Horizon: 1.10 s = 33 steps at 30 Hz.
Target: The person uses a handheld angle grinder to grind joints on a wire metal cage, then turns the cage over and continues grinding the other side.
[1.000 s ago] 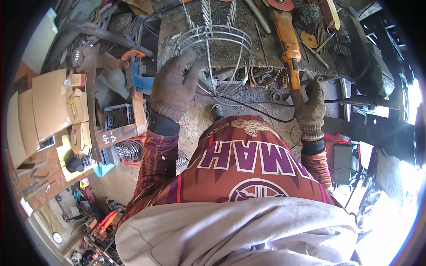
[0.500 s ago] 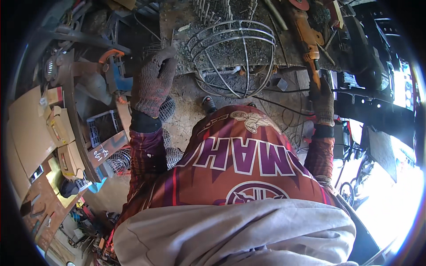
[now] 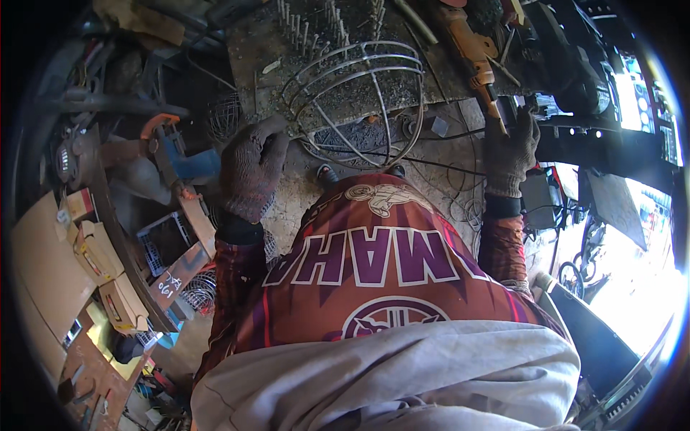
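Note:
A bare-metal wire face guard (image 3: 384, 90), like a helmet grille with curved bars, rests on the dark workbench (image 3: 251, 90) and juts past its near edge. My gloved left hand (image 3: 253, 169) is beside its left rim, thumb and loosely curled fingers a little apart. Nothing shows in that hand; whether its fingertips touch the wire is unclear. An orange angle grinder (image 3: 468, 50) lies on the bench to the right, its tail end pointing toward me. Just below that end, my gloved right hand (image 3: 512, 154) has its fingers spread and holds nothing.
Several upright metal pins (image 3: 305, 32) stand at the back of the bench. A dark cable (image 3: 445, 167) crosses below the bench edge. To the left are a blue clamp-like tool (image 3: 188, 159), cardboard boxes (image 3: 100, 251) and stacked wire guards (image 3: 200, 291) by the shelf.
My right hand has let go of the grinder's tail end and its fingers have spread. My left hand has come nearer the guard's left rim. The whole view has shifted slightly.

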Available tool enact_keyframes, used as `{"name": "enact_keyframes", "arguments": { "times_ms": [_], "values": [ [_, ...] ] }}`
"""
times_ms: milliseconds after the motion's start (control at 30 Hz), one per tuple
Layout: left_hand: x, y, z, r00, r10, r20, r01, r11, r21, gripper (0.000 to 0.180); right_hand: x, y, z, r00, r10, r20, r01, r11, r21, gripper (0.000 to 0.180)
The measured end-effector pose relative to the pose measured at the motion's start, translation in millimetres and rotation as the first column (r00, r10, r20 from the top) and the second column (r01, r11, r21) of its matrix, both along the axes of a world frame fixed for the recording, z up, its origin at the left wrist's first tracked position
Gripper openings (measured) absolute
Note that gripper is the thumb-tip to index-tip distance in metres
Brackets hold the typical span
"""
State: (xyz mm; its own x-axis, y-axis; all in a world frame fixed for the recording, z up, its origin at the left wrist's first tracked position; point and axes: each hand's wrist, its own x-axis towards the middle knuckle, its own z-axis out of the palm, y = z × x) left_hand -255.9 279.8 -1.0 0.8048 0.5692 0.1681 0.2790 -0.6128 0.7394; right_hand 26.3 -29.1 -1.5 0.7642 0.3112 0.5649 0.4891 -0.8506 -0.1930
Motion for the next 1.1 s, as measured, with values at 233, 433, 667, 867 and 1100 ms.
{"name": "enact_keyframes", "arguments": {
  "times_ms": [233, 433, 667, 867, 1100],
  "values": [
    [27, -4, 10, 0.992, 0.013, 0.125, -0.002, 0.996, -0.087, 0.018, 9, 4, 8, 0.990, 0.133, -0.051, -0.125, 0.981, 0.146, 0.055],
    [51, -30, 34, 0.965, 0.075, 0.250, -0.064, 0.997, -0.053, 0.016, 52, 6, 10, 0.942, 0.283, -0.182, -0.211, 0.919, 0.334, 0.050],
    [102, -39, 72, 0.947, 0.125, 0.295, -0.134, 0.991, 0.012, 0.017, 104, 4, 7, 0.788, 0.424, -0.447, -0.254, 0.885, 0.391, 0.054],
    [140, -73, 85, 0.964, 0.075, 0.255, -0.096, 0.993, 0.068, 0.016, 133, -8, -24, 0.703, 0.546, -0.455, -0.373, 0.829, 0.417, 0.061],
    [164, -126, 81, 0.976, -0.132, 0.175, 0.113, 0.987, 0.111, 0.016, 155, -8, 6, 0.547, 0.538, -0.641, -0.273, 0.839, 0.471, 0.052]
  ]
}}
